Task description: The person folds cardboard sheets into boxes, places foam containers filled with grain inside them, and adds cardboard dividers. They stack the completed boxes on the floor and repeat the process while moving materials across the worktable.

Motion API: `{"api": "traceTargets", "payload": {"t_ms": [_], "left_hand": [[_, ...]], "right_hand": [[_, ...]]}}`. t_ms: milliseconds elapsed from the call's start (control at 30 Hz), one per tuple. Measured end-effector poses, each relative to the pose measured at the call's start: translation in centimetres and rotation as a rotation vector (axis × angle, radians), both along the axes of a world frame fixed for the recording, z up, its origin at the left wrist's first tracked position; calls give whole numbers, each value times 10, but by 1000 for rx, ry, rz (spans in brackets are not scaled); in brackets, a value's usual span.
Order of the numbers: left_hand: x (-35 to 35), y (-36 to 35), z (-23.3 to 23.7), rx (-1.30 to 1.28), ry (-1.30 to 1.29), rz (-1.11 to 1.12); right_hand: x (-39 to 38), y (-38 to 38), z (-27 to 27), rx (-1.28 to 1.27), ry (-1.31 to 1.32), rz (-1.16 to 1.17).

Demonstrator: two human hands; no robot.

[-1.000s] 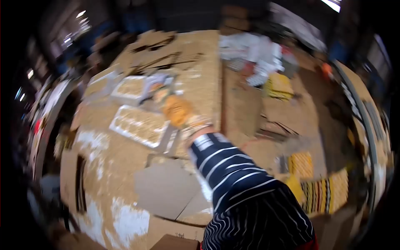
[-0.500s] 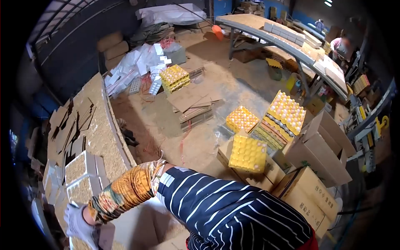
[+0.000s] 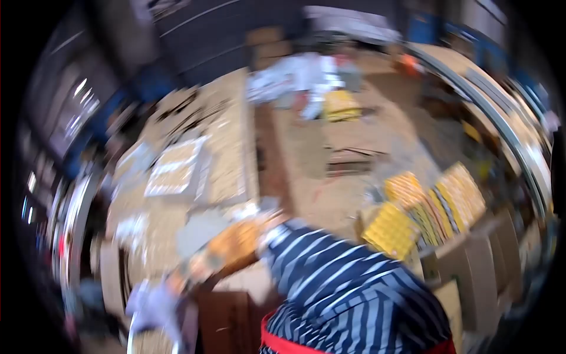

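Observation:
My right hand (image 3: 156, 310), in a pale glove, reaches across to the lower left of the head view. Its fingers are smeared by motion but appear closed over the rim of a white foam box (image 3: 187, 324). Tan loose filling shows inside that box. A patterned orange sleeve cover (image 3: 233, 245) is on the forearm, below a dark striped sleeve (image 3: 330, 265). Beside the hand stands a brown cardboard box (image 3: 224, 321). Another white foam box with tan filling (image 3: 177, 165) rests farther up the table. My left hand is outside the view.
The long table (image 3: 227, 171) is strewn with tan material and has flat cardboard pieces (image 3: 188, 118) on it. To the right are yellow egg trays (image 3: 392, 230), stacked trays of eggs (image 3: 463, 194) and an open carton (image 3: 471, 271). White packaging (image 3: 295, 76) lies beyond.
My view has swung left, so the surroundings appear shifted right, and the picture is blurred. My right hand has come nearer along the table, the foam box moving along with it.

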State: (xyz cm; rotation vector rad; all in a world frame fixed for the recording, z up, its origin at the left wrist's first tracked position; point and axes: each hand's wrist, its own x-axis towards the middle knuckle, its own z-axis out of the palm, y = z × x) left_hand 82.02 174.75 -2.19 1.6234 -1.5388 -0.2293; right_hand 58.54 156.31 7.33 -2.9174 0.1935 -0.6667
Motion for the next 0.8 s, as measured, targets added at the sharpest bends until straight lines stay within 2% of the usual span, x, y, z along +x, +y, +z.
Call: {"api": "traceTargets", "payload": {"t_ms": [100,133,167,200,233,267,300,333,367,400,433,500,533,567,600,667,700,767,800], "left_hand": [[47,76,-18,-63,197,225],[57,96,-27,-82,224,264],[68,113,-36,-90,212,285],[91,122,-50,-54,45,273],[87,112,-30,16,-188,222],[63,110,-14,-3,279,198],[6,91,43,-102,749,213],[17,86,13,-391,1230,-20],[50,83,-23,-355,1234,19],[50,69,-35,-509,1193,1],[58,67,-35,-450,1182,102],[47,64,-23,-467,1195,133],[57,66,-30,-412,1049,75],[53,68,-18,-409,1057,84],[48,71,-3,-301,1004,104],[45,75,5,-164,874,112],[43,76,9,-112,720,191],[66,82,-1,49,175,242],[51,83,12,145,-97,376]], "right_hand": [[8,11,-9,-20,-66,51],[5,19,-4,21,7,36],[3,24,-8,-34,-37,71],[2,30,-4,-52,6,92],[1,37,0,-72,49,96],[-4,44,-5,-32,116,107],[-8,49,-10,-3,184,98],[-7,45,-18,19,216,76],[-5,42,-24,47,252,51],[0,38,-22,102,301,44],[5,35,-23,120,278,42],[10,31,-32,-21,258,49],[12,32,-34,-113,289,46],[11,35,-39,-210,321,40],[13,40,-44,-294,393,59],[15,41,-53,-241,533,85],[15,41,-61,-181,576,75],[15,40,-60,-229,523,97],[13,38,-63,-229,488,109]]}}
